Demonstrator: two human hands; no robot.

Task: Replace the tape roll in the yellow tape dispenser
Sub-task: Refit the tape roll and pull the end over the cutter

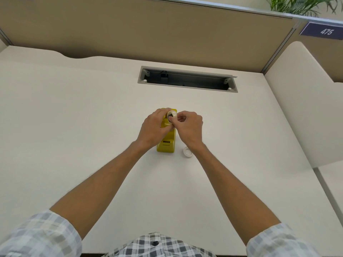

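The yellow tape dispenser (166, 145) stands on the white desk (74, 127) at the middle, its cutter end toward me. Over its far end both hands meet on a whitish tape roll (172, 114) with a dark core. My left hand (155, 127) grips the roll from the left and covers part of the dispenser body. My right hand (189, 126) pinches the roll's right edge with thumb and forefinger. A second white ring-shaped roll (187, 152) lies flat on the desk just right of the dispenser, under my right wrist.
A grey open cable slot (187, 79) is sunk into the desk behind the dispenser. Tan partition walls (148, 34) close off the back, and a white side panel (306, 108) stands at the right. A plant (300, 5) shows at top right.
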